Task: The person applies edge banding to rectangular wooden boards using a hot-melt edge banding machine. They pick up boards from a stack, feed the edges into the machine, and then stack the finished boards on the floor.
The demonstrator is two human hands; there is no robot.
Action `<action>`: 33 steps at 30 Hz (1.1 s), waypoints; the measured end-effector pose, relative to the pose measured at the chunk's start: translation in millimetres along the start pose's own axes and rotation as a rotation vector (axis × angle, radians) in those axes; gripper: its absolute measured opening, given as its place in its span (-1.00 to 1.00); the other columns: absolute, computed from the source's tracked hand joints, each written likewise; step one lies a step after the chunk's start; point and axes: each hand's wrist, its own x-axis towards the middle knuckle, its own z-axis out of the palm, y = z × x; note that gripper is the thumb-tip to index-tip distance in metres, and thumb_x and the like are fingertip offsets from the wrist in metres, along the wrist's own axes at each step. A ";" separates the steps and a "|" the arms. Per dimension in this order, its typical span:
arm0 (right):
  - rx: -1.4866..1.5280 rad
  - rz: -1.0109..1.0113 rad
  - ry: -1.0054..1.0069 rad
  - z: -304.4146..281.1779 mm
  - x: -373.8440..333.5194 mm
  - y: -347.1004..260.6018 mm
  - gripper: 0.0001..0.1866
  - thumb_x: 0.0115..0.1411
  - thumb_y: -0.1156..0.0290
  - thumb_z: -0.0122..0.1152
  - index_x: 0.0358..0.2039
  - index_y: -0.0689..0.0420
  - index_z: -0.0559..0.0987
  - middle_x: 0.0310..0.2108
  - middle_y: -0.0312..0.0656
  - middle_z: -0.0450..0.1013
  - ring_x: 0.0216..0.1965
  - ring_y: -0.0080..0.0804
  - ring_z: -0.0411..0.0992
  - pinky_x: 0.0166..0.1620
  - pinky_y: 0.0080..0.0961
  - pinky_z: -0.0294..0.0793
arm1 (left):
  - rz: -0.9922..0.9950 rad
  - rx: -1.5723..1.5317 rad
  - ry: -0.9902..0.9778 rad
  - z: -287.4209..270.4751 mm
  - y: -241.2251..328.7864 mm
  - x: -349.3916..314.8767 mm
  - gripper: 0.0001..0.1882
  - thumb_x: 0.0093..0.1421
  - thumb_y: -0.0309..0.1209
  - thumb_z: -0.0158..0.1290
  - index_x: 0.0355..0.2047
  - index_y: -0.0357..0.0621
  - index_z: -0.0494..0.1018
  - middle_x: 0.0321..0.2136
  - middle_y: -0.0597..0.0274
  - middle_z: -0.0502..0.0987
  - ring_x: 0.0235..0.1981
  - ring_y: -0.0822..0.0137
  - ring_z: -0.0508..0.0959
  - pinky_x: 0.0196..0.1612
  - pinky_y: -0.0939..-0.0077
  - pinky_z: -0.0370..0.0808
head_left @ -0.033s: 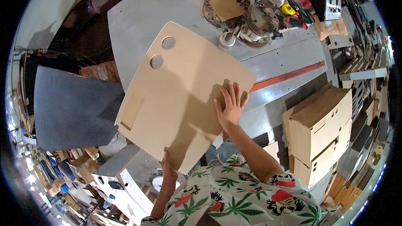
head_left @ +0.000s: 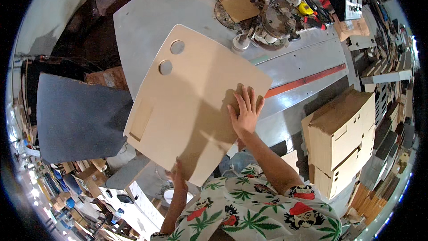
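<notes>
A large tan board (head_left: pixel 196 102) with rounded corners lies tilted across the grey metal table, its near corner jutting past the table's edge toward my body. Two round holes pierce it near the far left corner, and a shallow rectangular recess is cut near its left edge. My right hand (head_left: pixel 245 114) rests palm down on the board's right part, fingers spread. At the near edge, my left hand (head_left: pixel 179 177) grips the board with the thumb on top; its other fingers are partly hidden beside and below the edge.
The grey table (head_left: pixel 156 9) carries a dusty machine (head_left: pixel 274 20), a yellow tape measure (head_left: pixel 305 9) and a white jar (head_left: pixel 240 42). An orange-red strip (head_left: pixel 307 80) crosses its right side. Stacked tan panels (head_left: pixel 343 143) stand at right; a dark grey panel (head_left: pixel 80 118) stands at left.
</notes>
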 end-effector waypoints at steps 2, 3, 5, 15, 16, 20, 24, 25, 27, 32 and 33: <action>-0.008 -0.032 0.000 -1.5 8.1 4.5 -0.43 0.32 0.04 0.29 0.31 -0.14 0.48 0.50 -0.27 0.18 0.56 -0.05 -0.03 0.50 0.35 -0.30 | 0.443 0.427 0.387 -10.6 -4.1 50.1 0.10 0.20 0.12 0.31 0.47 -0.27 0.02 0.44 -0.13 0.12 0.44 -0.13 0.15 0.42 -0.23 0.12; -0.009 -0.062 -0.004 -1.6 11.8 4.6 -0.43 0.31 0.03 0.29 0.30 -0.14 0.49 0.50 -0.27 0.18 0.55 -0.05 -0.02 0.50 0.35 -0.29 | 0.690 0.429 0.475 -21.1 26.5 75.4 0.12 0.20 0.10 0.31 0.49 -0.26 -0.04 0.44 -0.15 0.08 0.44 -0.16 0.12 0.41 -0.29 0.08; -0.019 -0.040 -0.010 1.0 15.8 5.7 -0.42 0.27 0.06 0.33 0.27 -0.10 0.51 0.49 -0.27 0.21 0.55 -0.08 -0.01 0.52 0.27 -0.28 | 0.995 0.594 0.412 -41.3 193.9 108.8 -0.10 0.34 0.03 0.19 0.47 -0.19 0.09 0.36 -0.17 0.24 0.37 -0.20 0.25 0.36 -0.17 0.20; -0.011 -0.106 -0.014 13.3 40.4 -21.1 -0.43 0.25 0.08 0.36 0.26 -0.12 0.52 0.48 -0.27 0.23 0.53 -0.08 0.05 0.52 0.25 -0.21 | 0.678 0.489 -0.383 -105.0 193.5 255.2 -0.62 0.47 -0.19 0.07 0.05 -0.28 0.52 -0.22 -0.07 0.65 -0.20 0.11 0.63 -0.10 0.18 0.54; -0.023 -0.117 -0.015 14.6 41.5 -21.4 -0.44 0.27 0.05 0.33 0.25 -0.13 0.53 0.47 -0.28 0.24 0.53 -0.09 0.05 0.51 0.27 -0.21 | 0.642 0.454 -0.417 -108.3 187.1 258.1 -0.64 0.47 -0.21 0.06 0.02 -0.30 0.51 -0.24 -0.03 0.64 -0.22 0.16 0.60 -0.11 0.21 0.53; -0.050 -0.176 -0.016 20.1 46.9 -24.8 -0.47 0.31 -0.01 0.27 0.25 -0.14 0.53 0.46 -0.30 0.25 0.53 -0.11 0.06 0.51 0.30 -0.21 | 0.520 0.536 -0.478 -127.8 162.6 273.4 -0.65 0.47 -0.22 0.05 -0.05 -0.34 0.51 -0.30 0.11 0.60 -0.26 0.30 0.52 -0.16 0.28 0.50; -0.058 -0.229 -0.059 19.5 52.8 -33.2 -0.47 0.32 -0.02 0.25 0.25 -0.15 0.53 0.46 -0.32 0.25 0.52 -0.11 0.07 0.52 0.28 -0.22 | 0.442 0.283 -0.628 -140.1 120.7 284.0 -0.63 0.46 -0.18 0.07 -0.06 -0.30 0.52 -0.29 0.18 0.60 -0.23 0.33 0.50 -0.11 0.28 0.49; -0.059 -0.241 -0.062 19.7 54.0 -35.0 -0.47 0.32 -0.02 0.25 0.25 -0.16 0.53 0.46 -0.32 0.25 0.53 -0.12 0.07 0.52 0.27 -0.22 | 0.407 0.227 -0.630 -140.6 108.9 283.9 -0.63 0.46 -0.17 0.07 -0.06 -0.30 0.53 -0.28 0.19 0.60 -0.21 0.33 0.50 -0.08 0.29 0.48; -0.059 -0.262 -0.068 20.9 55.4 -38.0 -0.46 0.32 -0.03 0.24 0.27 -0.17 0.52 0.46 -0.32 0.25 0.53 -0.12 0.06 0.52 0.26 -0.23 | 0.339 0.117 -0.632 -141.1 85.2 281.9 -0.62 0.46 -0.15 0.07 -0.05 -0.28 0.53 -0.26 0.22 0.60 -0.16 0.34 0.51 -0.02 0.30 0.46; -0.033 -0.354 -0.106 23.4 56.1 -34.9 -0.44 0.32 -0.02 0.25 0.29 -0.18 0.51 0.47 -0.30 0.25 0.54 -0.13 0.05 0.52 0.23 -0.24 | 0.202 -0.055 -0.750 -153.7 23.3 265.7 -0.69 0.43 -0.20 0.14 0.00 -0.18 0.56 -0.21 0.31 0.61 -0.10 0.39 0.52 0.06 0.32 0.44; -0.043 -0.371 -0.106 24.6 56.9 -34.2 -0.44 0.33 -0.05 0.22 0.30 -0.21 0.50 0.47 -0.33 0.24 0.54 -0.16 0.05 0.52 0.22 -0.24 | 0.140 -0.021 -0.708 -151.3 17.9 256.7 -0.70 0.42 -0.22 0.16 0.00 -0.17 0.57 -0.20 0.33 0.61 -0.12 0.41 0.52 0.03 0.33 0.46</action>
